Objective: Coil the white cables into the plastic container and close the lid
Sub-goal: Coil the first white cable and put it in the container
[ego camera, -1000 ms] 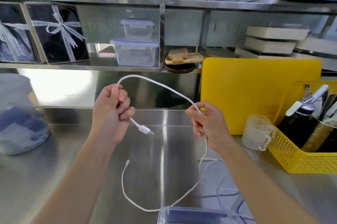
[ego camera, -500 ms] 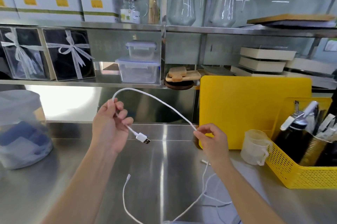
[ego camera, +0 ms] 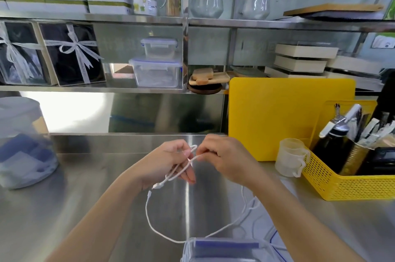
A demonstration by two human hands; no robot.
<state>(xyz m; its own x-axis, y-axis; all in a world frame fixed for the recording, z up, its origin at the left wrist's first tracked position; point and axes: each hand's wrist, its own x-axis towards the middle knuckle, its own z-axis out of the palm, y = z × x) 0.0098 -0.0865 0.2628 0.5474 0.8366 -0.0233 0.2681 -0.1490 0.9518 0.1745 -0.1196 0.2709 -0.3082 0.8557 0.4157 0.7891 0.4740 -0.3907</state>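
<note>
both hands meeting close together above the steel counter [ego camera: 85, 208]. left hand [ego camera: 164, 165] is gripping a small loop of white cable [ego camera: 181, 171], its plug dangling below. right hand [ego camera: 224, 160] is pinching the same cable. slack is trailing down beside the plastic container [ego camera: 222, 250] at the near edge.

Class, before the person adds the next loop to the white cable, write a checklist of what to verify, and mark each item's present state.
1. Left hand holds the loops of the thin white cable: ok.
2. Right hand pinches the cable beside the left: ok.
3. Cable's slack hangs free, without knots: ok.
4. Clear plastic container with blue-edged lid lies within reach at the near edge: ok.
5. Container open to take the coil: cannot tell.
6. Other cables on the steel counter are untangled: cannot tell.
</note>
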